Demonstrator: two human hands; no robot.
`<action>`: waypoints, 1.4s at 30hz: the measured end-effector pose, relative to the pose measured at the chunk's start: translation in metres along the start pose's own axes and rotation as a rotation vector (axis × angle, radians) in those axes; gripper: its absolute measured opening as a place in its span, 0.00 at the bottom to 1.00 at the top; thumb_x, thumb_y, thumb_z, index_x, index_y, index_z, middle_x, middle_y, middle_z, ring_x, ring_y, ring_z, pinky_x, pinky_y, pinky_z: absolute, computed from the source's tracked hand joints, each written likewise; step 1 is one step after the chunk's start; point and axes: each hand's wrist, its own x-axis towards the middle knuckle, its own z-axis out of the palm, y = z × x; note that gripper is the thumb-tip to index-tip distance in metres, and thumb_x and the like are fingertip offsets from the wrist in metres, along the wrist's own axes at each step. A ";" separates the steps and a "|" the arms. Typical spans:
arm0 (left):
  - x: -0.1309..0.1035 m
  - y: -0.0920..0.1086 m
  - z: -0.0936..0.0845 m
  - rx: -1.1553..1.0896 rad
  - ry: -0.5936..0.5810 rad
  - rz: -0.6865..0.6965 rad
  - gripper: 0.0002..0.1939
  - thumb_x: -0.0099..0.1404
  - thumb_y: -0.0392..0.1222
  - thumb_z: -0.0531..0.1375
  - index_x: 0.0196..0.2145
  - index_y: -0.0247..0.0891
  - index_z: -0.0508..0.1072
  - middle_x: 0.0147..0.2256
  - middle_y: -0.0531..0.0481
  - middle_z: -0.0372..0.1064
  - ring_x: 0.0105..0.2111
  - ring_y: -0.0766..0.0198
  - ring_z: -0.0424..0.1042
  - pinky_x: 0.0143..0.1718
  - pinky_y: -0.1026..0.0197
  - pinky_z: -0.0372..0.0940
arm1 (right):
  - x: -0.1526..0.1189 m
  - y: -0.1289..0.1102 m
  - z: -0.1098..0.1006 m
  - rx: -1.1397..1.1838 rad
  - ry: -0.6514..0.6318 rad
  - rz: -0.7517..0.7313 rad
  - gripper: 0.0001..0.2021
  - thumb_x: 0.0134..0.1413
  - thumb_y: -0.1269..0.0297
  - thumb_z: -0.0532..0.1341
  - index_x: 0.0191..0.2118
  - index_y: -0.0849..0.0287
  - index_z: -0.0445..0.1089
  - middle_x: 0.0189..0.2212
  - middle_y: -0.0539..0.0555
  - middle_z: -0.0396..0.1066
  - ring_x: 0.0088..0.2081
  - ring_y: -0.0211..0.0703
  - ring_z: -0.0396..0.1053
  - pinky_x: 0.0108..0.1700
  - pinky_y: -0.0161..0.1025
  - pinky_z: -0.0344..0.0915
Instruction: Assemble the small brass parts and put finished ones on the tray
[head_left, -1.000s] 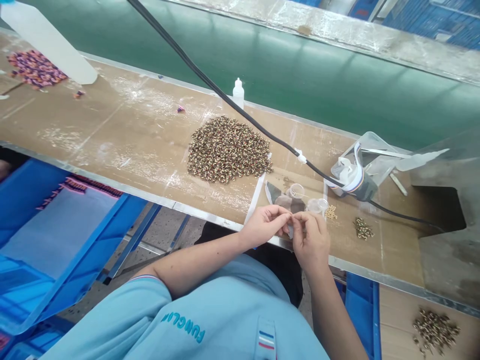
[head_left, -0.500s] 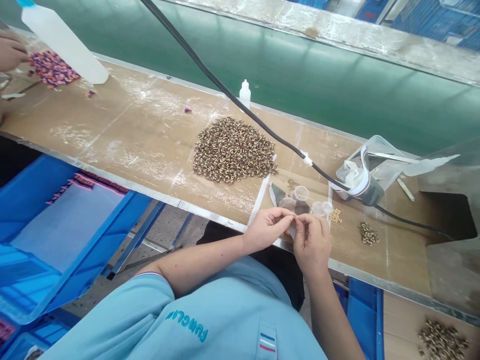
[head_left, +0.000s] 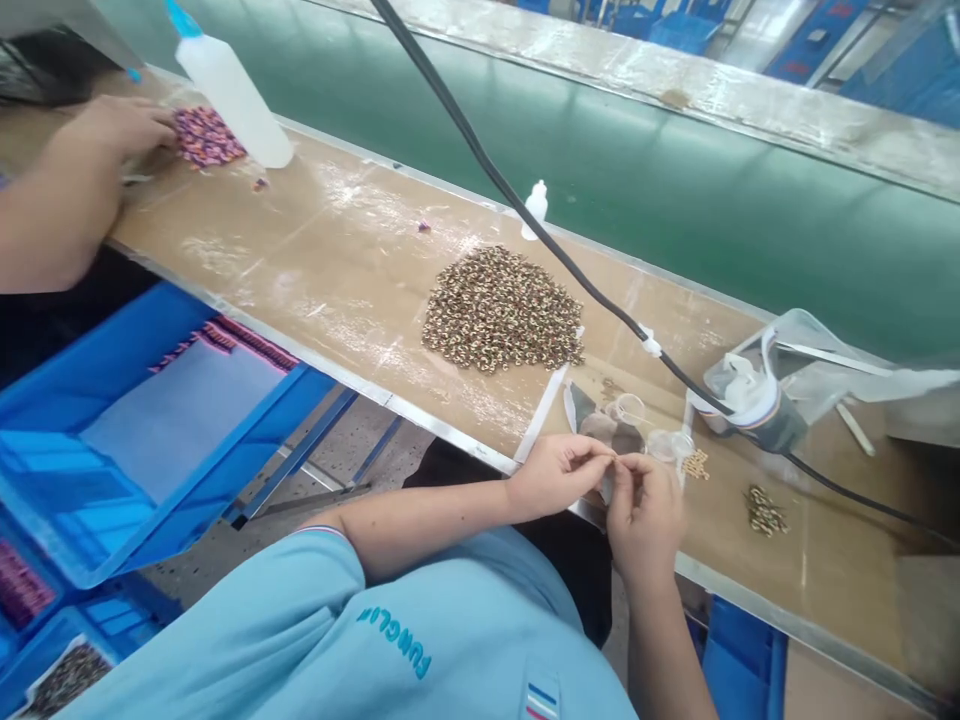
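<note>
My left hand [head_left: 559, 476] and my right hand [head_left: 646, 508] meet fingertip to fingertip over the near edge of the bench. Both are closed in a pinch, and whatever lies between the fingertips is too small to make out. Just beyond them are small clear round cups [head_left: 628, 408] and a dark patch of sheet [head_left: 628, 438]. Right of my right hand lie a little group of tan pieces [head_left: 696, 463] and a small pile of brown-and-gold pieces [head_left: 766, 511]. A large heap of similar pieces [head_left: 502, 310] sits further off to the left.
A black cable [head_left: 480, 145] hangs across the bench to a clear container [head_left: 806, 340]. A small white bottle [head_left: 535, 208] stands at the far edge. To the left are a large white bottle [head_left: 236, 100], purple-orange pieces [head_left: 206, 137], a co-worker's hand [head_left: 131, 125] and a blue bin [head_left: 172, 530].
The view has swung left, so the bench things appear further right and more of the co-worker's arm shows. My hands keep their pinch, with little change between them.
</note>
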 end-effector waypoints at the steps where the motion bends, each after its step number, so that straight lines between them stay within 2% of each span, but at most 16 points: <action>1: 0.000 0.001 0.000 0.011 -0.010 0.003 0.11 0.60 0.42 0.58 0.33 0.31 0.75 0.26 0.49 0.70 0.24 0.71 0.67 0.28 0.69 0.66 | 0.000 0.000 0.000 0.012 -0.010 0.013 0.09 0.62 0.61 0.51 0.33 0.56 0.64 0.28 0.51 0.68 0.31 0.40 0.66 0.32 0.38 0.59; 7: -0.002 0.000 -0.001 0.103 -0.029 0.045 0.12 0.61 0.42 0.57 0.35 0.31 0.75 0.29 0.47 0.72 0.26 0.69 0.70 0.30 0.67 0.68 | 0.000 0.001 -0.005 0.035 -0.044 0.015 0.07 0.62 0.63 0.52 0.34 0.56 0.65 0.29 0.50 0.69 0.32 0.39 0.67 0.33 0.37 0.61; 17: -0.004 -0.003 -0.003 0.253 -0.018 0.126 0.12 0.63 0.41 0.55 0.36 0.32 0.76 0.32 0.45 0.73 0.28 0.67 0.71 0.32 0.66 0.68 | -0.001 0.002 -0.003 0.033 -0.018 -0.039 0.04 0.61 0.67 0.52 0.35 0.56 0.62 0.30 0.51 0.67 0.33 0.39 0.66 0.35 0.37 0.61; 24: -0.003 -0.006 -0.004 0.273 -0.044 0.126 0.13 0.63 0.42 0.54 0.37 0.32 0.76 0.30 0.46 0.73 0.28 0.67 0.72 0.33 0.65 0.69 | -0.003 0.003 -0.001 0.069 -0.012 0.007 0.05 0.61 0.66 0.51 0.34 0.56 0.61 0.29 0.50 0.66 0.33 0.39 0.65 0.35 0.37 0.59; 30: -0.001 -0.003 -0.001 0.238 -0.028 0.093 0.13 0.63 0.41 0.54 0.37 0.32 0.75 0.30 0.47 0.73 0.26 0.68 0.71 0.30 0.67 0.68 | -0.003 0.008 -0.003 0.048 -0.014 0.022 0.06 0.61 0.65 0.51 0.34 0.57 0.62 0.28 0.50 0.66 0.32 0.39 0.65 0.35 0.37 0.58; 33: -0.004 -0.001 -0.001 0.279 0.009 0.168 0.13 0.64 0.40 0.54 0.38 0.31 0.74 0.33 0.44 0.74 0.27 0.67 0.72 0.31 0.67 0.68 | -0.003 0.013 -0.004 0.010 -0.003 -0.024 0.07 0.61 0.63 0.50 0.34 0.57 0.63 0.29 0.52 0.66 0.33 0.41 0.65 0.36 0.38 0.58; 36: -0.009 0.003 -0.013 0.458 -0.034 0.368 0.11 0.63 0.38 0.54 0.38 0.33 0.74 0.36 0.43 0.75 0.35 0.64 0.73 0.39 0.64 0.68 | -0.002 0.020 -0.004 -0.023 0.017 -0.050 0.08 0.61 0.61 0.51 0.34 0.58 0.63 0.28 0.54 0.67 0.34 0.44 0.65 0.37 0.40 0.57; 38: -0.011 0.010 -0.030 0.572 -0.029 0.455 0.10 0.64 0.37 0.54 0.38 0.33 0.74 0.36 0.43 0.75 0.37 0.63 0.73 0.42 0.63 0.67 | -0.002 0.024 -0.004 -0.032 0.017 -0.059 0.09 0.61 0.60 0.51 0.34 0.58 0.63 0.27 0.54 0.67 0.34 0.45 0.65 0.38 0.40 0.57; 40: -0.011 0.018 -0.053 0.670 0.068 0.480 0.10 0.64 0.36 0.53 0.38 0.34 0.74 0.35 0.43 0.75 0.36 0.64 0.72 0.41 0.63 0.67 | -0.002 0.025 -0.003 -0.033 0.011 -0.054 0.10 0.61 0.59 0.51 0.33 0.58 0.63 0.27 0.55 0.67 0.34 0.46 0.64 0.37 0.41 0.57; 42: -0.006 0.027 -0.078 0.800 0.229 0.457 0.09 0.64 0.35 0.53 0.37 0.35 0.74 0.35 0.45 0.74 0.37 0.63 0.71 0.41 0.61 0.66 | -0.002 0.026 -0.003 -0.031 0.008 -0.036 0.11 0.61 0.58 0.50 0.33 0.58 0.63 0.26 0.55 0.67 0.34 0.46 0.64 0.37 0.41 0.57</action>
